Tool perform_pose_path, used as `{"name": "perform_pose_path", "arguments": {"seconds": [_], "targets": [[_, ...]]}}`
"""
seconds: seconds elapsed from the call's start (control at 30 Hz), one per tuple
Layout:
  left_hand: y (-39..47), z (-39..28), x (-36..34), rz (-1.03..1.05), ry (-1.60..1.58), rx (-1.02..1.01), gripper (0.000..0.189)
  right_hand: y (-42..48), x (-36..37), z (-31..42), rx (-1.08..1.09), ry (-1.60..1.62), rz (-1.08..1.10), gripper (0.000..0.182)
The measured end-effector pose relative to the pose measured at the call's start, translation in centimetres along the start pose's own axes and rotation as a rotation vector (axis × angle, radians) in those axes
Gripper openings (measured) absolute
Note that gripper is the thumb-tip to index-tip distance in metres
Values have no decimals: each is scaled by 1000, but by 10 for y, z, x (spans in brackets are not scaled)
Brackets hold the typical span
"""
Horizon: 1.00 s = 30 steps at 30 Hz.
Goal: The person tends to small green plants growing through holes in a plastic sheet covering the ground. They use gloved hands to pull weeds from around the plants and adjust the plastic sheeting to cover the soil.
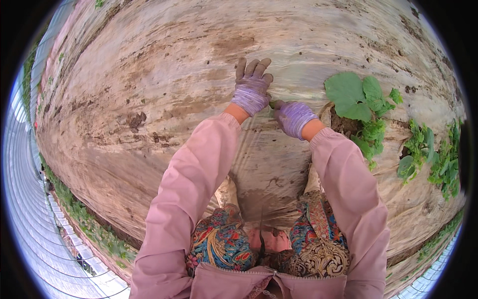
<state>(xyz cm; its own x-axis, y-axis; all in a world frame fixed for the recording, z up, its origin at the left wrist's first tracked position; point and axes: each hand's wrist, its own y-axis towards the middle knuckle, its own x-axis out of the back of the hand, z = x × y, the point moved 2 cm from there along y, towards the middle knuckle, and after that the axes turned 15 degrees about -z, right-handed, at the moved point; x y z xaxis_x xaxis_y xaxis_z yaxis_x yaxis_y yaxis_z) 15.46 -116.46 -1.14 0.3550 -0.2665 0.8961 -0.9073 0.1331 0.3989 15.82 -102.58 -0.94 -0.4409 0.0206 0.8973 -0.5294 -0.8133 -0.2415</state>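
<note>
Both my hands wear purple knitted gloves with soiled fingers. My left hand lies palm down on the dirt-streaked plastic film, fingers spread. Just to its right, my right hand is curled, its fingertips pointing at the left hand's heel. A small green thing shows at those fingertips; most of it is hidden, and I cannot tell whether it is a plant part. Right of my right hand, a broad-leaved green plant grows from a torn hole in the film, exposing brown soil.
More leafy plants stand farther right along the film. Soil clumps lie on it at left. My patterned trouser legs straddle a pink object. A green plant row runs beside the ribbed greenhouse wall.
</note>
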Motion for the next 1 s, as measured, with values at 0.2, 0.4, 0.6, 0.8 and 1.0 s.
{"name": "perform_pose_path", "arguments": {"seconds": [0.2, 0.4, 0.6, 0.8, 1.0], "targets": [[-7, 31, -2, -75, 8, -3, 40, -31, -5, -31, -105, -53, -74, 26], [-17, 61, 3, -31, 188, 57, 41, -46, -1, -52, -127, -152, -43, 29], [-31, 73, 7, 76, 223, 258, 40, -55, 0, -61, -201, -210, 130, 24], [-60, 62, 43, 189, -627, 556, 28, -74, -20, -14, -88, 527, -420, 18], [-159, -39, 77, 420, -1135, 1087, 25, -72, -55, 79, -611, 1286, 80, 25]]}}
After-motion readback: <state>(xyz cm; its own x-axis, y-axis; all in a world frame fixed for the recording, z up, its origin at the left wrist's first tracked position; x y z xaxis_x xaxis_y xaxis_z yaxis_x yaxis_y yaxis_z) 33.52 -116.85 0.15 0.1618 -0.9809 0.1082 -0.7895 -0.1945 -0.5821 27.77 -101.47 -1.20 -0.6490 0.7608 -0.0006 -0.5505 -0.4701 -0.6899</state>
